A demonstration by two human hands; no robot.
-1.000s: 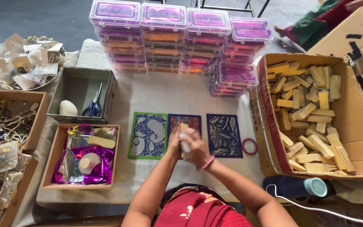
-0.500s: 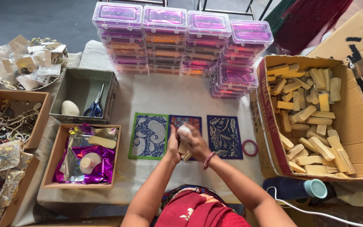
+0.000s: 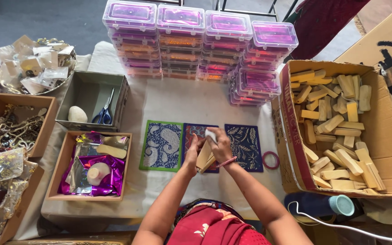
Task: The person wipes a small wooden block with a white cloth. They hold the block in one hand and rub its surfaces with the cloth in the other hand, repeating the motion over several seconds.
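Looking down from the head camera, both hands meet over the middle of the counter [image 3: 178, 102], above a dark blue patterned mat [image 3: 195, 134]. Left hand [image 3: 191, 152] has its fingers closed around a pale wooden block [image 3: 204, 156], a plain, light tan oblong piece tilted between the two palms. Right hand [image 3: 221, 144] has its fingers pinched on a small white piece [image 3: 211, 135] pressed against the block's upper end. Left of the fingers lies a green-bordered paisley mat [image 3: 162, 145]; right of them a leaf-patterned mat [image 3: 245, 146], a pink ring [image 3: 271, 159] and a cardboard box [image 3: 386, 149] filled with similar wooden blocks [image 3: 336, 122]
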